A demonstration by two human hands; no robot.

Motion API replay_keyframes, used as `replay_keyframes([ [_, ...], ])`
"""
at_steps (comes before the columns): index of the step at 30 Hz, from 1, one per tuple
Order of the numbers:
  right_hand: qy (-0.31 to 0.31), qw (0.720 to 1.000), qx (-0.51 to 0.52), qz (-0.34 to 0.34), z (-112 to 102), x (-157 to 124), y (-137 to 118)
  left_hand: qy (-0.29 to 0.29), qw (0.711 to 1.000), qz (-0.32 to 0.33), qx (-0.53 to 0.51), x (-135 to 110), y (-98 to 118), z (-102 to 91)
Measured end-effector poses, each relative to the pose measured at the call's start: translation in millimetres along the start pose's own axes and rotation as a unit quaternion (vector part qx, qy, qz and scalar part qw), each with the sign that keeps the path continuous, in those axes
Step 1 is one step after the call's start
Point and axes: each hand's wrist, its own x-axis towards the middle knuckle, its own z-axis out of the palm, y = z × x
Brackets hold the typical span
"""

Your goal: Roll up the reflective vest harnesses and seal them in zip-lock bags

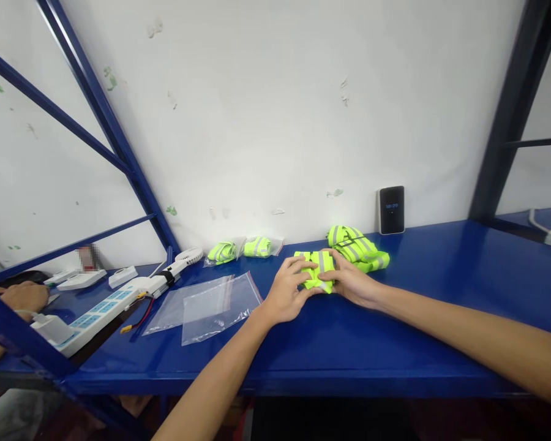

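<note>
Between my two hands is a small folded bundle of neon yellow reflective vest [320, 262] with grey stripes, held just above the blue tabletop. My left hand [288, 291] grips its left side, fingers over the front and thumb below. From the right, my right hand [349, 278] is closed on the other side, its far fingers partly hidden behind the bundle. Just behind it lies a looser heap of the same neon yellow striped material [356, 245]. To the left of my left hand, two flat clear zip bags [220, 309] overlap on the table.
Two bagged neon bundles [257, 246] rest by the wall. A black-faced clock device [392, 210] leans at the back right. At left are a white power strip [101, 309], a small white fan [188, 257], a cable with yellow connectors [142, 312], and another person's hand [25, 298] beyond the blue frame.
</note>
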Motion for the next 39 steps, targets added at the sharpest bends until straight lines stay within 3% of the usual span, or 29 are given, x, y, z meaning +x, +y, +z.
replay_keyframes([
  [5, -0.037, 0.999, -0.017, 0.006, 0.3, -3.9, -0.3, 0.035, 0.997, -0.058, -0.04, 0.9, 2.5, 0.6],
  [12, -0.069, 0.997, -0.032, 0.018, 3.6, -10.4, -0.8, 0.081, 0.994, -0.078, -0.003, -1.8, -4.5, 3.6],
  [17, -0.122, 0.991, -0.01, 0.047, 6.6, -15.0, -1.9, 0.008, 0.985, -0.124, -0.116, -0.9, -4.4, -3.4],
  [24, -0.117, 0.986, -0.121, -0.018, 4.3, -12.2, -5.5, 0.024, 0.963, -0.161, -0.213, 0.5, -5.3, -2.8],
  [29, -0.121, 0.985, -0.125, 0.001, -0.5, -10.9, -5.8, -0.024, 0.939, -0.193, -0.282, -4.0, -7.4, -7.5],
  [32, -0.1, 0.981, -0.164, -0.023, -2.1, -10.1, -3.2, -0.04, 0.933, -0.203, -0.293, -6.7, -8.8, -11.2],
  [39, -0.079, 0.971, -0.218, -0.056, 2.3, -9.9, 0.5, -0.035, 0.951, -0.167, -0.258, -7.7, -9.4, -12.9],
])
